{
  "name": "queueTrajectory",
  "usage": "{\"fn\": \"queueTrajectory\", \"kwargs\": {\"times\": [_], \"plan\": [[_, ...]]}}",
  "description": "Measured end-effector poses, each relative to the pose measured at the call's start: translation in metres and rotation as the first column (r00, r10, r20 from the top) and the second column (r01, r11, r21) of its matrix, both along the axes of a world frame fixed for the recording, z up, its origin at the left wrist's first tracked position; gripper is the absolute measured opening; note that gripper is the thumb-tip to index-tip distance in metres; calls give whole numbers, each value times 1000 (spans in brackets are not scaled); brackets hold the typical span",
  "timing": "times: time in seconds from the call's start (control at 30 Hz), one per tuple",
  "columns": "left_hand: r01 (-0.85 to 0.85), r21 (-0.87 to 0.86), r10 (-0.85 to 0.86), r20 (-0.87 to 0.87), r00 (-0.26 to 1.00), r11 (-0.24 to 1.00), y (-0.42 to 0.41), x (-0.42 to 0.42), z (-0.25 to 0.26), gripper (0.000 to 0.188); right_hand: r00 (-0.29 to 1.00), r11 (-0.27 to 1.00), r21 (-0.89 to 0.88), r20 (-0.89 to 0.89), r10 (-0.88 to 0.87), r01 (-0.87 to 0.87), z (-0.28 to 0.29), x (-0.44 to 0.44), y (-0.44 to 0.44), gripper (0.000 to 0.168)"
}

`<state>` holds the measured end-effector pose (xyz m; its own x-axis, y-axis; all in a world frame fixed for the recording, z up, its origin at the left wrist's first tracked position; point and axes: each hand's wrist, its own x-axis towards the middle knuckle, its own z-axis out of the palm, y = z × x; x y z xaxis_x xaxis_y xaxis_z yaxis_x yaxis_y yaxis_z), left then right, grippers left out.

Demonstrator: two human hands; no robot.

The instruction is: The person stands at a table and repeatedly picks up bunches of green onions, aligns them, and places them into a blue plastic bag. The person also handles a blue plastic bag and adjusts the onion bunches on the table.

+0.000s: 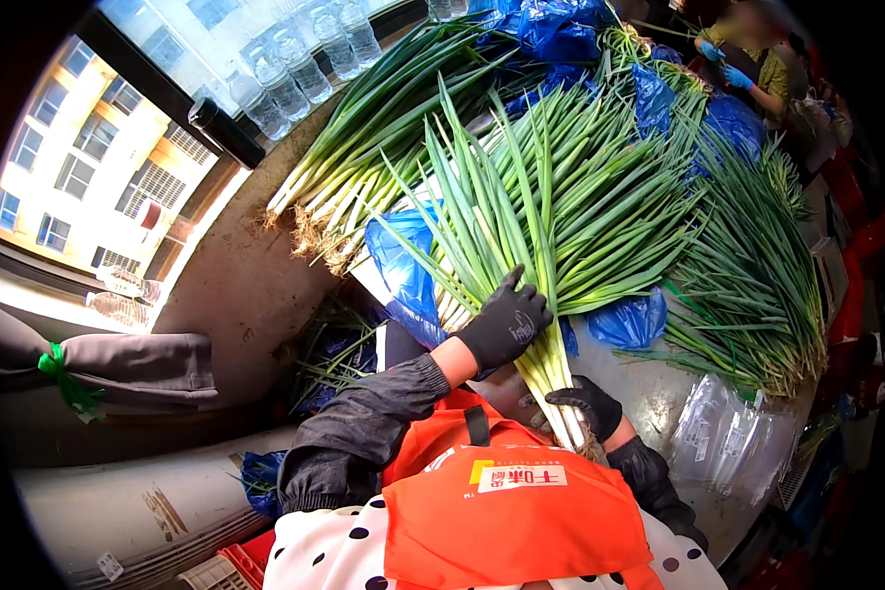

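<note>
A bunch of long green onions (542, 354) slants before me, white root ends close to my red apron and leaves spreading away. My left hand (507, 322), in a black knit work glove, wraps over the bunch where white turns to green; its index finger sticks out. Lower down, my black-gloved right hand (591, 405) holds the white stems just above the roots, which the apron (516, 509) partly hides. Beyond, a broad pile of green onions (605, 199) covers the metal table (634, 376), with blue plastic bags (627, 318) among it.
Clear plastic bags (730, 435) lie at the right of the table, beside more onions (752, 295). Water bottles (295, 66) and a black flask (225, 133) line the windowsill. A gloved co-worker (752, 63) is at the far right. Onion scraps (332, 361) lie below left.
</note>
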<state>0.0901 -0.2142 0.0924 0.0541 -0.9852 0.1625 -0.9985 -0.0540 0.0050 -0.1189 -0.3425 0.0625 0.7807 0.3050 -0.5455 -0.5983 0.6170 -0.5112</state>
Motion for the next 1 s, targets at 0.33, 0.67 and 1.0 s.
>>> {"fn": "queueTrajectory", "kwargs": {"times": [0.33, 0.67, 1.0], "plan": [[-280, 180, 315, -210, 926, 943, 4, -57, -17, 15, 999, 993, -116, 44, 20, -15, -11, 3, -1, 39], [-393, 146, 396, -605, 691, 908, 10, -46, -25, 24, 997, 967, -253, 75, -22, 40, -19, 2, -1, 31], [-922, -84, 835, -399, 379, 379, 175, 108, 77, 19, 996, 972, -234, -74, -44, 26, -21, -24, -18, 41]]}}
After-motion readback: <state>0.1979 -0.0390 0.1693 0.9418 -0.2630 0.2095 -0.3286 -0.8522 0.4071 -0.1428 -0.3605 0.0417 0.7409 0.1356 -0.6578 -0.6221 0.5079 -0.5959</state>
